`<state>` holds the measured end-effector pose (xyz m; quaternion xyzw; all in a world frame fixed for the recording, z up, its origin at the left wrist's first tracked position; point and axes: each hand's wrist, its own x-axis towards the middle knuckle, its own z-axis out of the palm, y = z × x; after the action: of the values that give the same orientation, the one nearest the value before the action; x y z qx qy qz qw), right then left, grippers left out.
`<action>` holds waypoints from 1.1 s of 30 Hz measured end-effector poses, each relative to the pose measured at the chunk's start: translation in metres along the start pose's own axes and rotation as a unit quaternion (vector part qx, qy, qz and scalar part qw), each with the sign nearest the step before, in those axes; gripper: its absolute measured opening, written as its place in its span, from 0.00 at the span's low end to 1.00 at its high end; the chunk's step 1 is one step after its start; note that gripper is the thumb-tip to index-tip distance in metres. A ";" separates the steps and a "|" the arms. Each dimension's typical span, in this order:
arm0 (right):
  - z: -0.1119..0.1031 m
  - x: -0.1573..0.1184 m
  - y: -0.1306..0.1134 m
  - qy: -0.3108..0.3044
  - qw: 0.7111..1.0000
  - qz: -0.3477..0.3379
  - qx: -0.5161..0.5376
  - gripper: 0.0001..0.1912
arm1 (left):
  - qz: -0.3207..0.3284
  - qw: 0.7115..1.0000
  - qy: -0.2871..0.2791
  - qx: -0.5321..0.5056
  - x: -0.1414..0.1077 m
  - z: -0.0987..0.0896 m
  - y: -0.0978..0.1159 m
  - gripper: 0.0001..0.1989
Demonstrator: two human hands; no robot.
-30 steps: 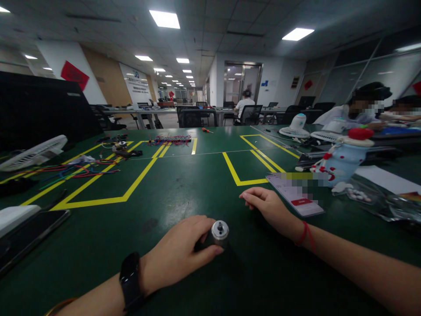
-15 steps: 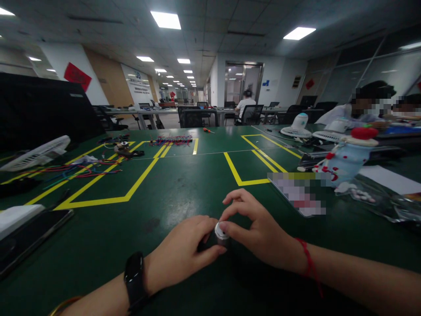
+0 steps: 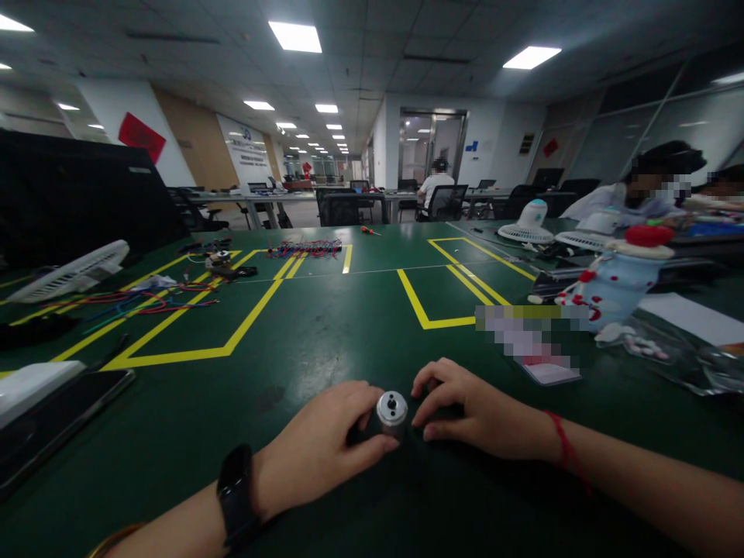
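Note:
A small silver cylindrical motor (image 3: 392, 408) stands upright on the green table, its round top face showing a dark centre and small holes. My left hand (image 3: 328, 430), a black band on its wrist, wraps its thumb and index finger around the motor's side. Just right of the motor, my right hand (image 3: 459, 403) rests at the table with its fingers loosely curled and apart. Nothing shows between those fingers, and they do not touch the motor. The motor's lower part is dark and partly hidden by my left thumb.
Red and blue wires (image 3: 168, 294) lie at the left, near a phone (image 3: 70, 434). An orange screwdriver (image 3: 369, 230) lies at the back. Yellow tape (image 3: 174, 359) marks the table (image 3: 325, 333). A light blue snowman-like figure (image 3: 619, 287) stands right; another person (image 3: 616, 198) sits beyond.
My right hand has moved off the motor's top to the right, uncovering the top face. My left hand keeps its hold, and the motor stays in place.

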<state>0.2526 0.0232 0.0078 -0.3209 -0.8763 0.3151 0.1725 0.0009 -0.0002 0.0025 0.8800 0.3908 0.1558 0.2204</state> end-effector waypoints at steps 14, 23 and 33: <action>-0.011 0.009 0.045 0.283 0.906 0.184 0.255 0.17 | 0.002 1.000 -0.007 -0.009 -0.001 -0.002 0.001 0.08; -0.002 0.001 -0.005 0.075 0.997 -0.008 -0.009 0.05 | 0.001 1.000 -0.001 0.002 -0.001 -0.001 0.001 0.09; 0.004 0.019 -0.040 0.172 0.984 -0.053 0.010 0.03 | 0.008 1.000 0.011 0.002 0.000 0.002 0.000 0.08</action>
<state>0.2182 0.0101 0.0332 -0.3212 -0.8465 0.2544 0.3400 0.0017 -0.0008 0.0002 0.8819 0.3863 0.1660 0.2132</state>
